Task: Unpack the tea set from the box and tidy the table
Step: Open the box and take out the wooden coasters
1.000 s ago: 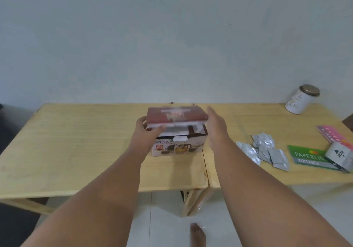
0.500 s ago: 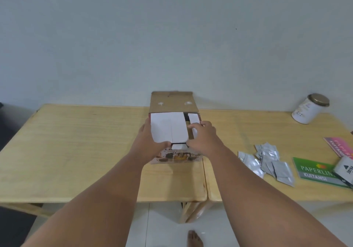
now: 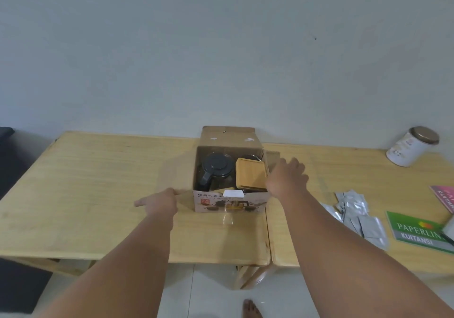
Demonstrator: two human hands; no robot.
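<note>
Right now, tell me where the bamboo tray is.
In the head view, the bamboo tray stands inside the open box at table centre, on its right side, beside the dark teapot, just left of the right hand.

Brown box [image 3: 228,143] w/ printed front, dark grey teapot lid [image 3: 218,166], tan wood tray [image 3: 250,174], silver packets [image 3: 353,209], green pad [image 3: 415,230], white jar [image 3: 409,149] w/ bronze lid.

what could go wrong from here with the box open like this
The box sits at the seam where the two tables meet, so pulling on it could catch or tip it. The teapot and wooden tray look tightly packed; lifting one may drag the other. The right hand could let its flap spring back.
</note>
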